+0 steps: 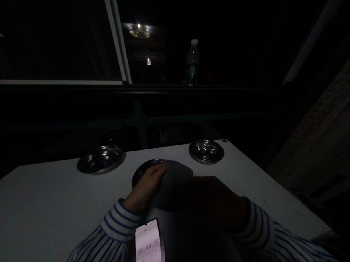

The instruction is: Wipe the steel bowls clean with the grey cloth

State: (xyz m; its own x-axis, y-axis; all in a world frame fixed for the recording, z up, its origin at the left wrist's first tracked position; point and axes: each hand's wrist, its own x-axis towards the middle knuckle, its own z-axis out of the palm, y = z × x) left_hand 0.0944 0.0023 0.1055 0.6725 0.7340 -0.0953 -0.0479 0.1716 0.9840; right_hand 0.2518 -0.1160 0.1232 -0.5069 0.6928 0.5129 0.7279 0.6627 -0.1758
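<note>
My left hand [147, 187] pinches the upper left edge of a thin dark grey piece [175, 179]. It looks like cloth, but the dim light hides its exact kind. In deep shadow, my right hand [217, 196] is curled at the right side of the same piece; its fingertips are hard to make out. Partly behind the piece and my left hand sits a round metal dish [141, 170] on the white table. A lit phone [147, 244] showing a running timer is below my left wrist.
Two more shiny metal dishes stand near the far edge of the white table [48, 203]: a wider one [100, 160] on the left and a smaller one [207, 151] on the right. Beyond, a plastic bottle [192, 64] stands on the ledge by a dark window.
</note>
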